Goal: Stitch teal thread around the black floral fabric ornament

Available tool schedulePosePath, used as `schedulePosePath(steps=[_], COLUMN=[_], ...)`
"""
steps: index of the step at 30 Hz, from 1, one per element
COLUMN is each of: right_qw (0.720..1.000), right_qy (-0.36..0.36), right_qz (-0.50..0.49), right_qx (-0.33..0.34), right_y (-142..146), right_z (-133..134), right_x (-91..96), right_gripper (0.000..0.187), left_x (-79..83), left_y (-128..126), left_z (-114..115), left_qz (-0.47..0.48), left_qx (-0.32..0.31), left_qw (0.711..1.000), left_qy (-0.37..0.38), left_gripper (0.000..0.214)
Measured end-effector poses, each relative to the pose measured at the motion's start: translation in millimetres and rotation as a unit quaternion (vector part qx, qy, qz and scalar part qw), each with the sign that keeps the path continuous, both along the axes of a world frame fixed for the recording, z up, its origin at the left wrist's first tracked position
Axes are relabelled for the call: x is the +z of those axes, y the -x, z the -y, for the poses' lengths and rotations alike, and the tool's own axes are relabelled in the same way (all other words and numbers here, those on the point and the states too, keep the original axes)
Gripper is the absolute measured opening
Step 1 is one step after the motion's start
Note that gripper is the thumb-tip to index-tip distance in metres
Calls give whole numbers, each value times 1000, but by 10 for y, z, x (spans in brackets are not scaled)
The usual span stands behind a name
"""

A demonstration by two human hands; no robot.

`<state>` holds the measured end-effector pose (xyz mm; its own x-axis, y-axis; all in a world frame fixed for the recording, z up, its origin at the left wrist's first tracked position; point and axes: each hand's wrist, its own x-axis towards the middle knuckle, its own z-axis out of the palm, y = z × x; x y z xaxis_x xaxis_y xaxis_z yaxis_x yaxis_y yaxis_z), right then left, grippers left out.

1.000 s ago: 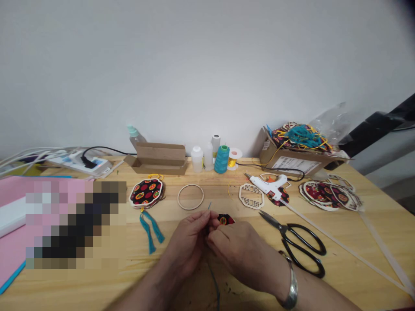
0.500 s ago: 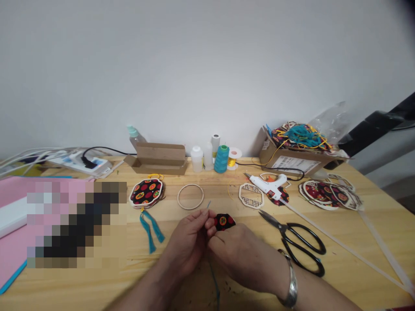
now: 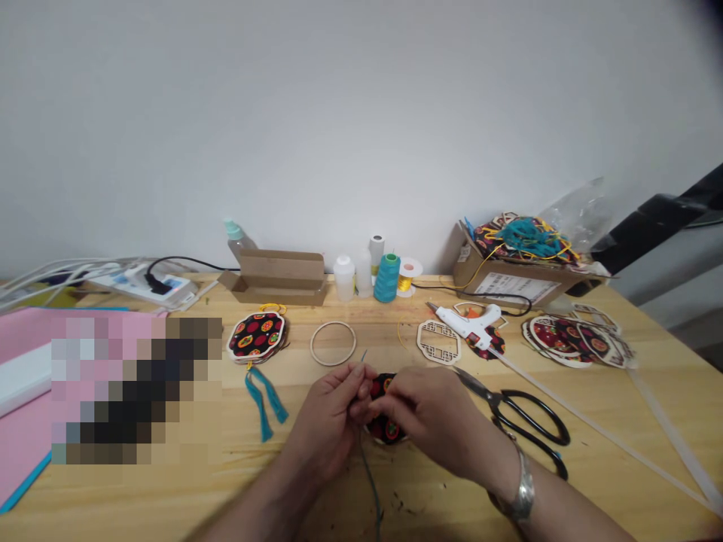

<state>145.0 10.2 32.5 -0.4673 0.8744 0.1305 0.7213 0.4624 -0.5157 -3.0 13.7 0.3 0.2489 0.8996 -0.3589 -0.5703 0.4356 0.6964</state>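
My left hand (image 3: pixel 333 410) is closed in a pinch around a blue-grey thread (image 3: pixel 370 474). A short end sticks up above the fingertips, and the long tail hangs down toward the table's front. Close beside it, my right hand (image 3: pixel 434 414) has its fingers curled with the tips pressed together near the left fingers; what they pinch is hidden. Partly behind the right hand lies a dark floral fabric piece (image 3: pixel 388 430) with a pale edge. Black-handled scissors (image 3: pixel 497 399) lie to the right of the right wrist.
A wooden ring (image 3: pixel 333 364) and a lattice frame (image 3: pixel 422 354) lie beyond my hands. A tasselled ornament (image 3: pixel 257 336) is at left, a white glue gun (image 3: pixel 468 325) at right. A teal thread cone (image 3: pixel 387 280), bottles and a filled cardboard box (image 3: pixel 508 286) stand along the wall.
My right hand has lifted and turned slightly, its fingers now showing more, and more of the floral fabric piece is uncovered. My left hand keeps its pinch in nearly the same place.
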Motion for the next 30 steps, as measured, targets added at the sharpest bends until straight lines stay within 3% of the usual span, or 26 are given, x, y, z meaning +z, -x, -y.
schedulePosePath(steps=[4, 9, 19, 30], right_qw=[984, 957, 958, 946], right_qy=[67, 125, 118, 134], right_qz=[-134, -247, -245, -276], right_qx=[-101, -89, -86, -105], right_y=[-44, -6, -11, -6], right_z=[-99, -115, -144, -185], right_x=[-92, -138, -109, -153], right_gripper=[9, 8, 15, 22], left_x=[7, 26, 20, -4], left_y=[-3, -8, -26, -20], left_z=[5, 31, 68, 71], left_qz=[-14, -31, -127, -139], left_qx=[-14, -47, -78, -99], left_qw=[1000, 998, 988, 983], left_qy=[-12, -25, -43, -61], left_gripper=[18, 25, 27, 25])
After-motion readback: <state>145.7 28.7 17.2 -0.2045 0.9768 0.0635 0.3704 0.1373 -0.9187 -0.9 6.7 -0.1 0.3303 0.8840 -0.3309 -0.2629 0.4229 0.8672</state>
